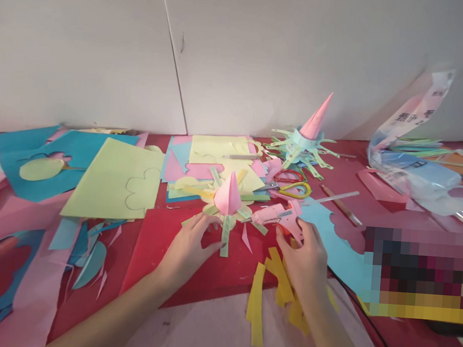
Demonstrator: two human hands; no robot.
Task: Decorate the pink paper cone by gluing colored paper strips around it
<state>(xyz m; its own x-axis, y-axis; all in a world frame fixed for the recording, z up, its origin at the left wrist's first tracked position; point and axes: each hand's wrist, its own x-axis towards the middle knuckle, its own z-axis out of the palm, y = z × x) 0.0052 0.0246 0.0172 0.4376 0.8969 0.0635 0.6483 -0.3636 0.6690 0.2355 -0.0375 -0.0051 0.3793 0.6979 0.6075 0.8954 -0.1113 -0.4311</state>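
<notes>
A pink paper cone (229, 194) stands upright on a pale yellow paper flower (209, 194), with green strips (225, 236) spreading out from around it. My left hand (192, 245) is at the near left edge of this flower, thumb and fingers apart. Its thumb tip reaches the front green strip; whether it presses on it I cannot tell. In my right hand (309, 253) is a pink hot glue gun (278, 215), its nozzle pointing left towards the flower's right side. A clear glue stick (333, 197) sticks out behind the gun.
Red-handled and yellow-handled scissors (294, 189) lie behind the glue gun. A similar piece with a pink cone (318, 119) stands farther back. Yellow strips (258, 307) lie in front. Cut paper sheets (108, 180) cover the left; a pencil (342, 205) and plastic bag (425, 171) are right.
</notes>
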